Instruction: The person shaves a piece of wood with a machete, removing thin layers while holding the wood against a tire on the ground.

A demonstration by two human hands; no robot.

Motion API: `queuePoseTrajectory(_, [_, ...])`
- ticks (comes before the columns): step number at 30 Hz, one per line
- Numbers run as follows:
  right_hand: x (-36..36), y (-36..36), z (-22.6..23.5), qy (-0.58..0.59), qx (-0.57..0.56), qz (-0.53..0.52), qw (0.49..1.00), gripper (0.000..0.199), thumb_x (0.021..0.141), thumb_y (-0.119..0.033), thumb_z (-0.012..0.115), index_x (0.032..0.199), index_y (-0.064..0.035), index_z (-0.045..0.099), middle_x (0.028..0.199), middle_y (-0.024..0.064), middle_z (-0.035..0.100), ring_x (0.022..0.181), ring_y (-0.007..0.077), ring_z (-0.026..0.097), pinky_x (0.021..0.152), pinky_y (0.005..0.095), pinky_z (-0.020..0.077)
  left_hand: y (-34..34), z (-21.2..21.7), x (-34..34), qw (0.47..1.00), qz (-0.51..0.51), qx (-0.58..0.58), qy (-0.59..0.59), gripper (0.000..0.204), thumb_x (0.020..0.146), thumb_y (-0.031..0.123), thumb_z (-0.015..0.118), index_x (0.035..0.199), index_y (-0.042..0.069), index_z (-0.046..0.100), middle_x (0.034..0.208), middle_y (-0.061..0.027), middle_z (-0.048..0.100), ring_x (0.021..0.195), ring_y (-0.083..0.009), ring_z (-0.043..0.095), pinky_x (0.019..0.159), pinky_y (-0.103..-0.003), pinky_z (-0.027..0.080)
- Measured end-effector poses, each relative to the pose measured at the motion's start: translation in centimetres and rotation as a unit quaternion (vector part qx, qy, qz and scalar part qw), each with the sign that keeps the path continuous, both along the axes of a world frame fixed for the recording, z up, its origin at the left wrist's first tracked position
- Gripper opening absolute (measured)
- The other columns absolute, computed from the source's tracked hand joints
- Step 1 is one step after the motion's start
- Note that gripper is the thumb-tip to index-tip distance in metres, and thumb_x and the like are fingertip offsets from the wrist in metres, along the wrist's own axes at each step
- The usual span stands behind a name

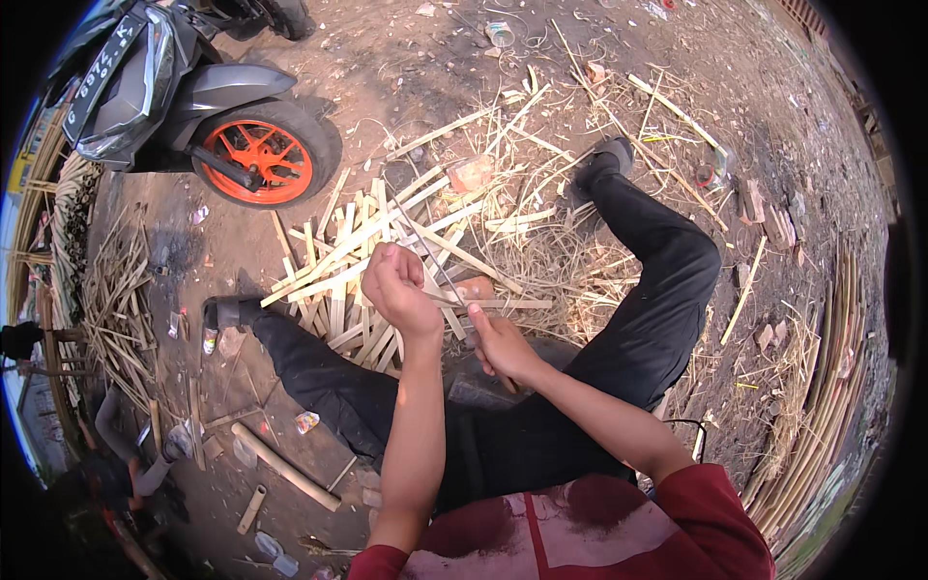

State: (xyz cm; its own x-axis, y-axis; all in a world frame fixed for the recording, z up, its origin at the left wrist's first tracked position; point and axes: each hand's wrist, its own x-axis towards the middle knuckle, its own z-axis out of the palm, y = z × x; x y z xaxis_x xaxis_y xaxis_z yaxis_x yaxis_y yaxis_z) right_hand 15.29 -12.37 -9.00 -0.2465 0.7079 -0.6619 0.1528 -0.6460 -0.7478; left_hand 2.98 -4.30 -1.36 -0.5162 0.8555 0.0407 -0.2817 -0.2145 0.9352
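Note:
My left hand [394, 290] is raised above the pile between my legs, its fingers curled closed; what they hold, if anything, is hidden. Lower and to the right, my right hand [503, 346] is closed on a knife, whose brown handle end [507, 384] shows below the fingers. Its slim greyish blade [445, 277] slants up and left past my left hand; where the blade ends and a thin strip begins is hard to tell. Beneath both hands lie many pale split bamboo pieces [338, 302], crossed over one another.
Bamboo shavings [561, 266] and orange brick pieces [474, 174] lie by the pile. A motorcycle with an orange wheel [259, 155] stands at far left. Long bamboo strips [831, 377] lie right; a bamboo pole [285, 469] lies near left. Another person [121, 464] sits at the left edge.

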Motion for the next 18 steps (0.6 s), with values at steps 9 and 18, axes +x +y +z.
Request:
queuePoseTrajectory(9, [-0.2, 2.1, 0.6, -0.010, 0.037, -0.013, 0.999, 0.074, 0.103, -0.064, 0.033, 0.069, -0.0009, 0.051, 0.053, 0.0056, 0.048, 0.046, 0.0164, 0.052, 0.044, 0.0336, 0.0422, 2.0, -1.0, 0.3, 1.000, 0.019, 0.020, -0.001, 0.037, 0.094, 0.024, 0.039, 0.063, 0.012, 0.026, 0.060, 0.0036, 0.024, 0.051, -0.0074, 0.018, 0.046, -0.026, 0.015])
queuePoseTrajectory(18, [0.5, 1.2, -3.5, -0.069, 0.112, -0.039, 0.990, 0.070, 0.104, -0.060, 0.035, 0.073, 0.0000, 0.054, 0.052, 0.0037, 0.044, 0.043, 0.0148, 0.045, 0.043, 0.0318, 0.0396, 3.3, -1.4, 2.3, 0.995, 0.102, -0.011, 0.013, 0.039, 0.095, 0.024, 0.038, 0.061, 0.012, 0.025, 0.058, 0.0036, 0.022, 0.049, -0.0073, 0.020, 0.045, -0.026, 0.015])
